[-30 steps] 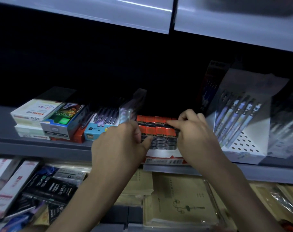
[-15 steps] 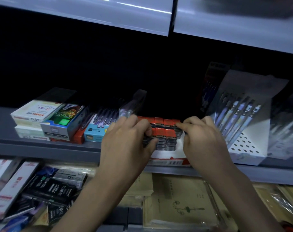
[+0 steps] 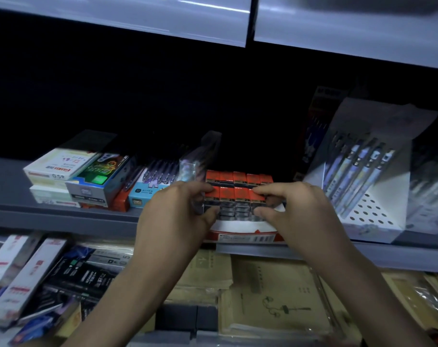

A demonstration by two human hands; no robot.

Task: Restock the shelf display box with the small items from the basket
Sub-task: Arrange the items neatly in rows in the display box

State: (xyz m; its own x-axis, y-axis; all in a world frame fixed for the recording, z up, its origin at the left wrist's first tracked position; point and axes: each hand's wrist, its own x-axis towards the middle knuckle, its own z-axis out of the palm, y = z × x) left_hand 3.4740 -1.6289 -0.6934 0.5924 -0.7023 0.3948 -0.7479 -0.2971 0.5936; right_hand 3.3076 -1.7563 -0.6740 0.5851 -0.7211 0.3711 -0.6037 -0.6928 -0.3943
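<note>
A red-and-white display box (image 3: 245, 234) sits at the front of the grey middle shelf (image 3: 50, 216). In it stand small red-topped cases (image 3: 235, 194) in two rows, the back row (image 3: 238, 177) slightly higher. My left hand (image 3: 177, 219) grips the left end of the front row, thumb below and fingers on top. My right hand (image 3: 295, 216) grips the right end of the same row the same way. The basket is not in view.
Left of the display box lie a blue pen box (image 3: 147, 194), a green-lidded box (image 3: 100, 181) and a white box (image 3: 55, 169). A white pen stand (image 3: 368, 196) leans at the right. Envelopes and packets (image 3: 263, 296) fill the lower shelf. An upper shelf (image 3: 238, 18) overhangs.
Both hands have closed in on the two ends of the front row of red cases. The left hand has come up and right onto the row; the right hand has dropped lower.
</note>
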